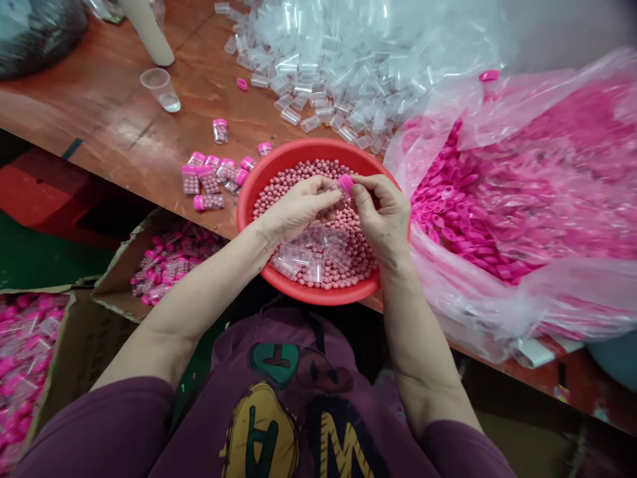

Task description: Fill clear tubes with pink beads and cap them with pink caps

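Over a red basin (247, 192) of small pink balls (343, 269), my two hands meet at one small container. My left hand (303, 206) is closed on its clear body, which is mostly hidden by the fingers. Between the thumb and fingers of my right hand (382, 216) is a bright pink cap (345, 182), which sits at the container's end; whether it is fully seated I cannot tell. Below my hands, several empty clear containers (314, 255) lie on the balls.
Capped, filled containers (209, 176) lie left of the basin. Behind it spreads a heap of clear containers (318, 73). A plastic bag of pink caps (448, 199) stands right. A clear cup (162, 89) and boxes of filled containers (172, 259) are at left.
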`<move>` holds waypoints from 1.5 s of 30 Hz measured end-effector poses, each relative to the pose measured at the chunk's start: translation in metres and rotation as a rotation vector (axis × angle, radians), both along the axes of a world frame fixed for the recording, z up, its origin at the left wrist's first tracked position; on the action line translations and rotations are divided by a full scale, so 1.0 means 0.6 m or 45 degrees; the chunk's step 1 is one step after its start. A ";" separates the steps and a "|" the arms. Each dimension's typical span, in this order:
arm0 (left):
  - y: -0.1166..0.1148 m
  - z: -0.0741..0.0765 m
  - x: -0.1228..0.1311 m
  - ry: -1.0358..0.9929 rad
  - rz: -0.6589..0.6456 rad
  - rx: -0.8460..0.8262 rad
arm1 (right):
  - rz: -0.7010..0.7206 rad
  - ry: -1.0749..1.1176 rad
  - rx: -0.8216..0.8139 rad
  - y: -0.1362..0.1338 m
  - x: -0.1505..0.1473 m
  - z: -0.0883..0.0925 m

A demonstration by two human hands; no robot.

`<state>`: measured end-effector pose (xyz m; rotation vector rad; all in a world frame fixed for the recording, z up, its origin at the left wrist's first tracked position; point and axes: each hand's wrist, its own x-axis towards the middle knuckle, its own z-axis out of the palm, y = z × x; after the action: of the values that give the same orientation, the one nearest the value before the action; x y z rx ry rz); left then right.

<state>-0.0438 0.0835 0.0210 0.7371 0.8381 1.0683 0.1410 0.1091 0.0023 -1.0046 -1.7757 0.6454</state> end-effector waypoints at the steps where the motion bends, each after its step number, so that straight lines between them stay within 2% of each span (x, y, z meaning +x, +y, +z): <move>1: 0.001 -0.001 0.000 -0.007 -0.001 0.002 | -0.005 -0.016 0.044 0.000 0.000 0.000; 4: 0.004 -0.005 0.001 0.016 -0.013 -0.001 | 0.023 -0.073 0.157 0.002 -0.002 -0.003; 8: 0.002 -0.007 0.004 0.084 0.040 0.020 | 0.044 -0.035 0.187 0.001 -0.011 -0.007; 12: 0.000 -0.003 0.009 0.133 0.046 0.035 | -0.040 0.032 0.102 -0.004 -0.019 -0.012; 17: 0.001 -0.001 0.019 0.270 0.121 0.108 | -0.026 0.101 -0.132 -0.003 -0.018 -0.021; 20: 0.001 -0.004 0.022 0.366 0.168 0.121 | -0.059 0.043 -0.026 -0.004 -0.016 -0.022; 23: 0.000 -0.007 0.020 0.261 0.132 0.070 | -0.031 -0.026 0.119 -0.006 -0.016 -0.020; 28: -0.001 -0.010 0.012 0.066 0.120 -0.015 | 0.079 -0.077 0.102 -0.004 -0.016 -0.019; 33: 0.007 -0.015 0.003 -0.010 0.198 -0.023 | 0.122 -0.102 0.134 0.002 -0.008 -0.023; 38: 0.007 -0.015 0.005 0.115 0.144 0.028 | 0.041 -0.012 0.008 0.002 -0.001 -0.023; 43: 0.006 -0.010 0.023 0.296 0.193 0.202 | -0.072 0.135 -0.230 -0.003 -0.008 -0.017; 45: 0.005 -0.008 0.027 0.313 0.204 0.189 | -0.104 0.133 -0.264 -0.006 -0.013 -0.015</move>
<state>-0.0275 0.0865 0.0164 0.9519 1.0493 1.2078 0.1333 0.1054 -0.0065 -1.1557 -1.5921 0.8281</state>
